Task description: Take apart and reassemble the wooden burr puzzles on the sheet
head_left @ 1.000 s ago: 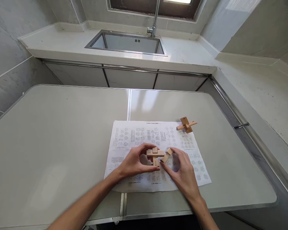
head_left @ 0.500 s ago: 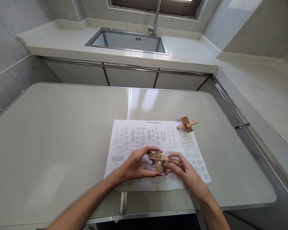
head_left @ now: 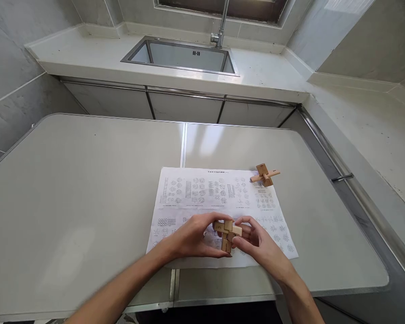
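Note:
Several interlocked wooden blocks [head_left: 227,235] form a small cross-shaped cluster over the lower part of a printed sheet [head_left: 185,189]. My left hand [head_left: 197,236] grips the cluster from the left, with thumb below and fingers above. From the right, my right hand [head_left: 256,238] pinches the block at that side between thumb and fingers; some of its fingertips are hidden behind the wood. A second wooden cross-shaped piece [head_left: 265,175] rests at the sheet's top right corner, untouched.
A pale folding table [head_left: 70,189] with a central seam lies under the sheet. Beyond it stand a counter with a sink [head_left: 185,56] and a faucet [head_left: 219,38]. Another counter [head_left: 374,130] runs along the right.
Both hands and the held cluster have moved slightly down. The block at the right now sits closer against the cluster's middle, and the cluster is slightly turned.

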{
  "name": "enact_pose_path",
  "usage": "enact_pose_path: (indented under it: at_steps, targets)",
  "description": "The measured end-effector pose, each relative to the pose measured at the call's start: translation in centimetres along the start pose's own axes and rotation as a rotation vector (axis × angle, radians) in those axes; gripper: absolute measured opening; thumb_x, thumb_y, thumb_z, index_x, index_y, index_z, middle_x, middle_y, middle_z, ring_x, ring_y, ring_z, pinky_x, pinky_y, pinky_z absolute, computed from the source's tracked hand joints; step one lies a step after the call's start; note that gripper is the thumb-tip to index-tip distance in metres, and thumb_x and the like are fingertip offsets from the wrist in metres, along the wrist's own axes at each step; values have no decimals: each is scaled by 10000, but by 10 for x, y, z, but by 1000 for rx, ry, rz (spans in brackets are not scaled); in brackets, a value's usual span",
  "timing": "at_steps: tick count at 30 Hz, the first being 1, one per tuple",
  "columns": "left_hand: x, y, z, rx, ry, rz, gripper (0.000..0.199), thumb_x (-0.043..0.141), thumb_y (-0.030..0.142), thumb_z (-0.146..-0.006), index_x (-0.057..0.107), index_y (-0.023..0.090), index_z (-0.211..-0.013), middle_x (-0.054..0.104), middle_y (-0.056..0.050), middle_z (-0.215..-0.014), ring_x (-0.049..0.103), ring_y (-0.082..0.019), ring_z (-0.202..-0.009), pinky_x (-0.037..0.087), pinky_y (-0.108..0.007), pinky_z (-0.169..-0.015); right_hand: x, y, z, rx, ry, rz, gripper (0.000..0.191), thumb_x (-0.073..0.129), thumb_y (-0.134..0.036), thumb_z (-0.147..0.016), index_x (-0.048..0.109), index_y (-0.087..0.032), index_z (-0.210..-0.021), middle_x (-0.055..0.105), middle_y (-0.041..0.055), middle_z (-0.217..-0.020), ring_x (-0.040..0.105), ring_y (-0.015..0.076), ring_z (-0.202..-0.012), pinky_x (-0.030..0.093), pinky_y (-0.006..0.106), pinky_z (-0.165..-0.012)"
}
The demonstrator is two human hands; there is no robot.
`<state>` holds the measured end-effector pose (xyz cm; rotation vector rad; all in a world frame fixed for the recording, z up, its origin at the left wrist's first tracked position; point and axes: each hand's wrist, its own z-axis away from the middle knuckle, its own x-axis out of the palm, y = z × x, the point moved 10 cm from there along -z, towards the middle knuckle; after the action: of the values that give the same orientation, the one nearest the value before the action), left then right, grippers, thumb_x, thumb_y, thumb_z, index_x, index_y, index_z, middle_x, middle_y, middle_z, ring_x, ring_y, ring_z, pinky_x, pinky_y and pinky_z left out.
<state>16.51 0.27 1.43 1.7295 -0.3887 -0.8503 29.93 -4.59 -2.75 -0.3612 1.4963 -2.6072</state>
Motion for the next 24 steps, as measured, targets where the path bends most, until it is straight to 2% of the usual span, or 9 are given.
enact_pose_path:
  at_steps: [3, 8, 12, 16, 20, 24]
  targets:
    - [1, 0, 0, -4, -12, 2, 683, 899, 349, -743, 599, 259, -1349, 761, -56, -1192, 722, -242, -1052, 525, -331, -906, 2, 1, 0, 2, -22, -18, 469, 779, -517, -921, 455, -291, -1175, 766, 74, -1158, 708, 260, -1115, 517, 373, -909]
    - [5, -1, -1, -12, -56, 6, 676, 896, 351, -744, 600, 265, -1346, 769, -38, -1142, 722, -220, -1001, 511, -303, -871, 5, 0, -1, 6, -48, 9, 468, 789, -504, -918, 461, -290, -1175, 776, 89, -1184, 728, 237, -1024, 542, 394, -918]
    - [12, -2, 0, -19, -95, 9, 678, 898, 329, -730, 604, 259, -1336, 773, -32, -1096, 719, -207, -939, 506, -285, -822, 11, -2, 0, 21, -73, -5, 511, 828, -503, -879, 483, -282, -1185, 763, 114, -1220, 724, 278, -1077, 549, 443, -944]
    - [8, -3, 0, -26, -46, -1, 664, 899, 327, -734, 607, 255, -1326, 770, -29, -1065, 715, -205, -915, 507, -290, -806, 10, -6, 0, -26, -22, 43, 570, 803, -598, -861, 470, -287, -1204, 775, 99, -1144, 736, 289, -1028, 558, 426, -892]
    - [-2, -1, -1, -14, 27, 45, 679, 917, 344, -730, 604, 251, -1325, 763, -50, -1152, 720, -230, -1011, 526, -315, -874, 3, -11, 1, -82, 84, 185, 514, 589, -679, -981, 461, -281, -1279, 785, 61, -1009, 737, 248, -890, 537, 392, -844]
    - [-9, 2, -2, 8, 83, 84, 716, 945, 348, -710, 605, 241, -1331, 759, -57, -1177, 721, -235, -1045, 538, -326, -913, 2, -15, 3, -105, 117, 270, 486, 529, -663, -1019, 484, -280, -1315, 789, 63, -1051, 753, 244, -872, 545, 371, -819]
